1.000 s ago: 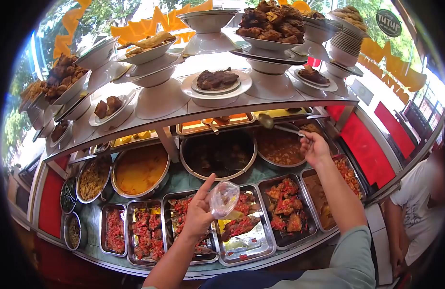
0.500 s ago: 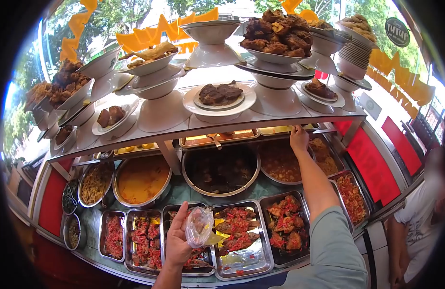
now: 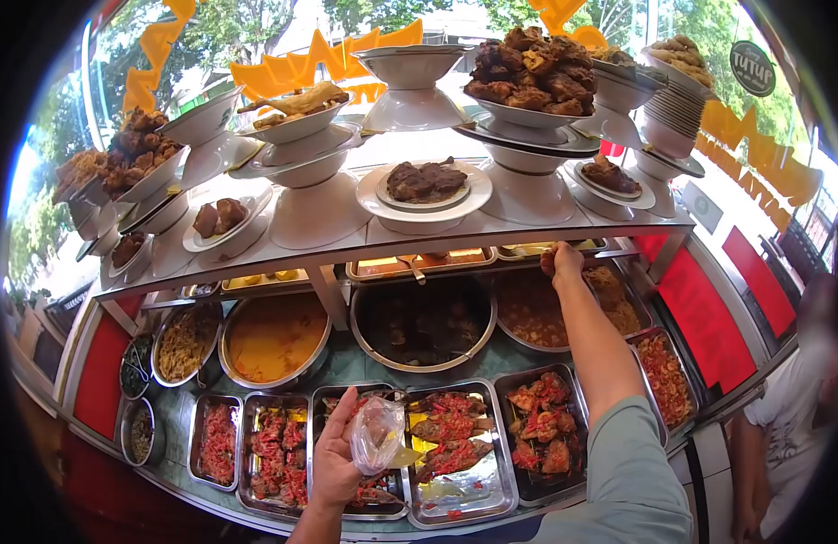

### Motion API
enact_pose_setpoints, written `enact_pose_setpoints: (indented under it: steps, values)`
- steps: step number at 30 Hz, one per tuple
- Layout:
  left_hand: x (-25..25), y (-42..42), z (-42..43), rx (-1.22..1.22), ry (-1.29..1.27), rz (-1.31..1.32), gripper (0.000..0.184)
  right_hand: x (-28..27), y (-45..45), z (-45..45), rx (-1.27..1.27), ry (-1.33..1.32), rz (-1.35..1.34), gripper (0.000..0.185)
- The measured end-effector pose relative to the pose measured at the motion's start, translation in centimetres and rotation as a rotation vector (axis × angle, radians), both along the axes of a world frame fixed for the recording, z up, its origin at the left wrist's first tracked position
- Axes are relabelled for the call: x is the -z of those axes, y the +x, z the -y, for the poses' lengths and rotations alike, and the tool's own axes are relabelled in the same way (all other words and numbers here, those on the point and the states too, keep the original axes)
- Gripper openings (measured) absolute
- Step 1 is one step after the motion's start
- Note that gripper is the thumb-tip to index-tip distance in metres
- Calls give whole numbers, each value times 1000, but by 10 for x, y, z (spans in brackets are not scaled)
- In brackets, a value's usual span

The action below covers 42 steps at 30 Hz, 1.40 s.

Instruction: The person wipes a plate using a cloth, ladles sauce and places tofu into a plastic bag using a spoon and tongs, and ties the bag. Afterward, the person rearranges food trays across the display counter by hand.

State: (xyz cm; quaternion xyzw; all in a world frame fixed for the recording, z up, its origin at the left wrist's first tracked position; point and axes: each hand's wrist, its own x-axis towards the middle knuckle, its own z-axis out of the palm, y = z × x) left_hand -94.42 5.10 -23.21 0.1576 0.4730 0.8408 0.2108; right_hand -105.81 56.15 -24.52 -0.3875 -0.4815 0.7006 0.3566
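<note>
Crumpled clear plastic bag [image 3: 378,435] sits in left hand [image 3: 336,458], fingers gripping it, palm likely steadying it above front rectangular steel trays [image 3: 464,503]. Right hand [image 3: 565,261] spans round steel pot [image 3: 515,339] of brown stew, presumably for rear access; fingers curl, grip unclear.

Big window [image 3: 301,23] ahead of me, orange lettering [image 3: 160,45] on the glass, trees [image 3: 238,29] outside, strong daylight. White shelf [image 3: 387,241] above green desk [image 3: 346,366]. Red panels [image 3: 709,317] both ends. Round dark sign [image 3: 753,69] upper right.
</note>
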Motion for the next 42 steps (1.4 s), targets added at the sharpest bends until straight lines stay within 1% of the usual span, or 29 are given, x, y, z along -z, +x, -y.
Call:
enact_pose_setpoints:
  steps: [8, 10, 17, 30, 35, 37, 39, 41, 42]
  values:
    - [-3, 2, -3, 33, -26, -2, 108, -16, 22, -7, -8, 11, 9, 13]
    - [-1, 2, -5, 42, 20, 2, 108, -20, 27, -8, -21, 10, 7, 13]
    - [2, 2, -7, 58, 5, -22, 106, -28, 47, 1, -53, 1, 34, 14]
    - [11, -9, -17, 130, 5, -77, 96, -41, 105, 37, -150, -3, 41, 16]
    - [24, -27, -35, 217, 19, -102, 96, -69, 152, 73, -237, 17, 60, 20]
    - [25, -33, -44, 250, 27, -119, 95, -84, 174, 92, -234, 30, 79, 21]
    - [28, -37, -51, 316, 64, -109, 94, -96, 197, 109, -299, 15, 73, 22]
    - [31, -39, -55, 328, 60, -130, 94, -103, 206, 121, -272, 24, 110, 24]
    - [32, -44, -65, 356, 52, -150, 94, -111, 220, 132, -315, 13, 98, 24]
